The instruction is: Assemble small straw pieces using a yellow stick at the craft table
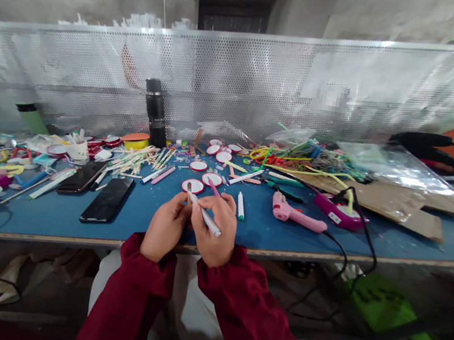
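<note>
**Right hand [225,218] grasping a pale marker [212,223], Left hand [164,226] alongside**

Right hand: fingers closed on the barrel, marker slanting from the palm side up and left.

Pink stick [214,187]: rises beyond the right fingers; whether it is gripped, cannot tell.

Left hand: fingers curled by the marker's far end; anything pinched there is hidden.

Pale marker: within the right grip, over the table's near edge. Handling, as judged: hold it close to the working end, keep the two sets of fingertips near each other for steadiness, and rest both wrists on the edge.

Red-rimmed disc [195,187]: white-faced, flat on the table, just past the fingers. Best kept clear of knuckles and sleeves.

Two further discs: one behind [199,166], one to the right [212,179].

Green-ended marker [240,206]: right of the hands, near; a roll risk if nudged.

Smartphone [107,201]: flat, to the left.

Pink glue gun [295,213]: well right, corded; its cord is best left clear of the elbow.

Blue table [142,198]: beneath all.
</note>
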